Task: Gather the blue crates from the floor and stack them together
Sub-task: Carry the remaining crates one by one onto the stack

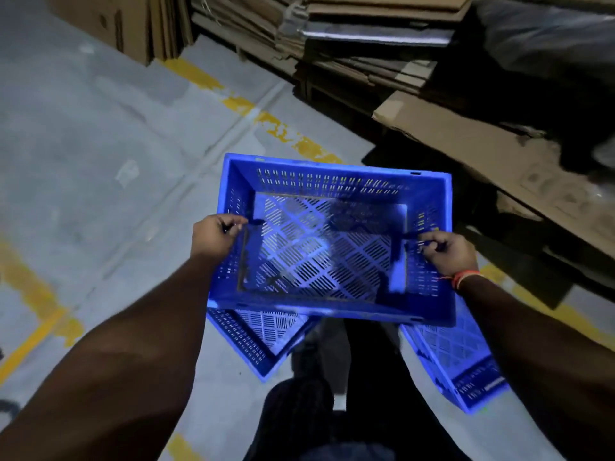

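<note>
Held crate (332, 241): blue plastic, rectangular, open top, carried level above the floor (100, 144) in front of the person. Walls perforated with rows of short slots; base a lattice of diagonal slotted panels; rim solid and thick.

Left hand (214, 236): fingers curled shut over the crate's left wall near the rim. Right hand (447, 251): fingers closed on the right wall likewise. An orange-red band (464, 277) circles the right wrist.

Second crate (263, 334): same blue slotted make, on the floor below the held one, turned at an angle, one corner pointing toward the person; largely covered by the held crate.

Third crate (462, 361): same make, on the floor at lower right, partly hidden by the held crate and the right forearm; whether it touches the second crate cannot be told.

Legs (332, 394): dark trousers, standing between the two floor crates.

Floor: grey concrete, smooth, scuffed, marked with worn yellow lines (283, 131).

Flattened cardboard (366, 38): brown corrugated sheets in thick stacks along the far and right sides, just beyond the yellow line; one large sheet (499, 154) leans out close to the held crate's right side. Cardboard box (109, 21): upright, upper left.
</note>
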### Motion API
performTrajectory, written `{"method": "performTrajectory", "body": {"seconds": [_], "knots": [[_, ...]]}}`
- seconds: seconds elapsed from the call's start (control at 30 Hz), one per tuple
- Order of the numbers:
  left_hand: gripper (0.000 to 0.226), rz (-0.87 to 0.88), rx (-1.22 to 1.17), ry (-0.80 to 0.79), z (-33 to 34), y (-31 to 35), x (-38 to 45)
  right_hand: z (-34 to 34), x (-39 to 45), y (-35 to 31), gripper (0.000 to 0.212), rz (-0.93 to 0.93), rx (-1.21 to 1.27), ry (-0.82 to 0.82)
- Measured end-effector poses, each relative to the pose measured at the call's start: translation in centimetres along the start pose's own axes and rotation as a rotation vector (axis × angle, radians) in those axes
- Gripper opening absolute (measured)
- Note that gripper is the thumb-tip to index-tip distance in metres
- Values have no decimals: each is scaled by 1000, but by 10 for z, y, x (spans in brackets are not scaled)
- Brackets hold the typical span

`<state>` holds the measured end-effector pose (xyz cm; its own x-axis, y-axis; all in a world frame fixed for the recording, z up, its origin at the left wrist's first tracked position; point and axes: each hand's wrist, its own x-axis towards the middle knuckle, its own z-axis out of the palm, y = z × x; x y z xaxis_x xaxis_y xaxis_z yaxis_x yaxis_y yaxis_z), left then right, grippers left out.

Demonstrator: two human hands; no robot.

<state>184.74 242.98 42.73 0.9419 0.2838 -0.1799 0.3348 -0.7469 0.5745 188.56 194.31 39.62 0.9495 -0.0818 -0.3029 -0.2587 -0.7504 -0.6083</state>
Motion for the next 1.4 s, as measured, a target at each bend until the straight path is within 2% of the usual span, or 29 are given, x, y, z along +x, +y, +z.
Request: {"method": "performTrajectory", "body": {"seconds": [0.2,0.47,0.77,1.03,1.17,1.4], "knots": [[13,59,10,-44,-27,35,-108,-55,-143,31,21,39,101,40],[9,226,30,-204,10,108,-213,-108,-328,112,17,190,241,145],[11,453,65,-322,107,242,-350,-181,-512,280,18,351,257,404],[7,618,65,-446,201,361,-483,-257,-668,379,18,530,243,568],[4,714,107,-505,244,424,-526,-277,-719,422,14,633,279,656],[9,921,178,-619,335,541,-575,-294,-768,497,17,803,338,763]]}}
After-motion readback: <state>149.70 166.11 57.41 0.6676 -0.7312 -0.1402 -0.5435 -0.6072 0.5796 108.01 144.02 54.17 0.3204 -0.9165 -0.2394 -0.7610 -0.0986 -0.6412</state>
